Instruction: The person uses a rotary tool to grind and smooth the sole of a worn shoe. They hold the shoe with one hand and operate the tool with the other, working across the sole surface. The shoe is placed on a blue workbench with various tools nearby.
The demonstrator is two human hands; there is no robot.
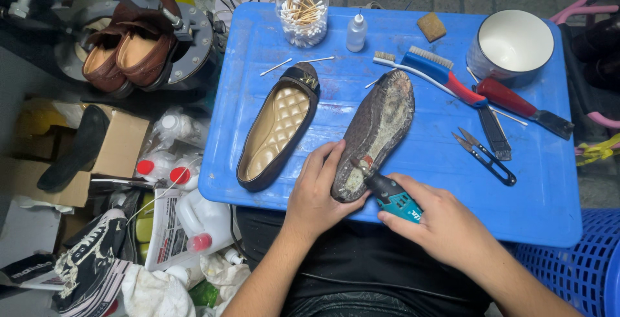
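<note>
My left hand (314, 191) grips the heel of the upturned shoe (374, 133), sole up on the blue tray (542, 181). My right hand (439, 223) is closed around a teal tool (392, 195), its tip touching the sole.

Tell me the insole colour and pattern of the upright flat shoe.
Tan-gold, diamond-quilted insole, clearest in the head view.

Colours on your blue tray (271, 39)

Your upturned shoe (378, 129) has a grey-brown mottled sole; the flat shoe (279, 128) is dark brown with a quilted tan insole; your tool (395, 199) is teal and black.
</note>
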